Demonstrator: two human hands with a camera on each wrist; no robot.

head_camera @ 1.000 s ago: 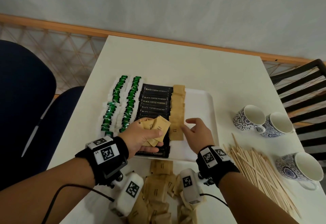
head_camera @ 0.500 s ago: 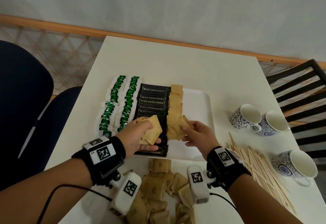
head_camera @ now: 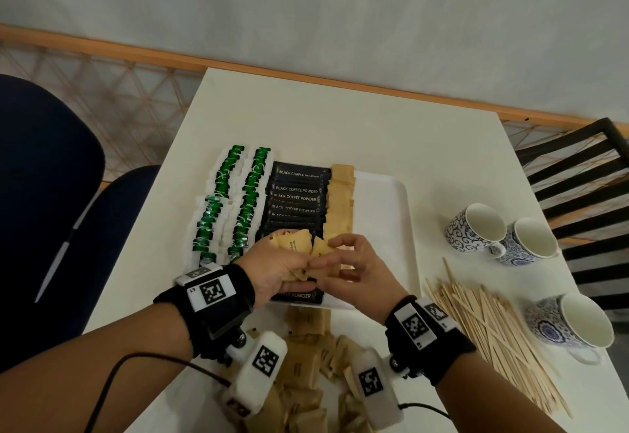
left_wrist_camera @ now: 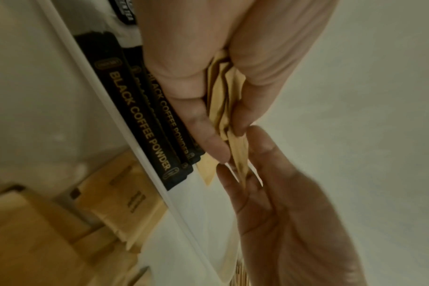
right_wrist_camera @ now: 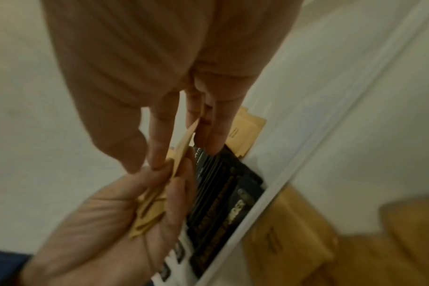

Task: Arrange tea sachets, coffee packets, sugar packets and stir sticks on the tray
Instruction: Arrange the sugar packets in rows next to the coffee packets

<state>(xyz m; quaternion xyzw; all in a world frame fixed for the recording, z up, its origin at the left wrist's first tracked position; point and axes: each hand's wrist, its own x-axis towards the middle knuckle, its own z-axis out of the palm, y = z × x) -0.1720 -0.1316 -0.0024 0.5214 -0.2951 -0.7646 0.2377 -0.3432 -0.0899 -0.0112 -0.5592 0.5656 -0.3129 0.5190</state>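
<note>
Over tray: crumpled brown sugar pkts

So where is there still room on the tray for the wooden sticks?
The white tray is bare on its right side, between the column of brown sugar packets and the right rim. The left is packed with green-tagged tea sachets and black coffee packets. Both hands crowd the near edge.

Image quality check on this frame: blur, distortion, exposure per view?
Head view: sharp, even light, "BLACK COFFEE POWDER" readable on the coffee packets; wide-angle bends the wall rail. Left wrist view: dim, warm cast, right hand soft, packet text still legible. Right wrist view: worst, motion blur smears the left hand and the brown sugar packets it holds.
</note>
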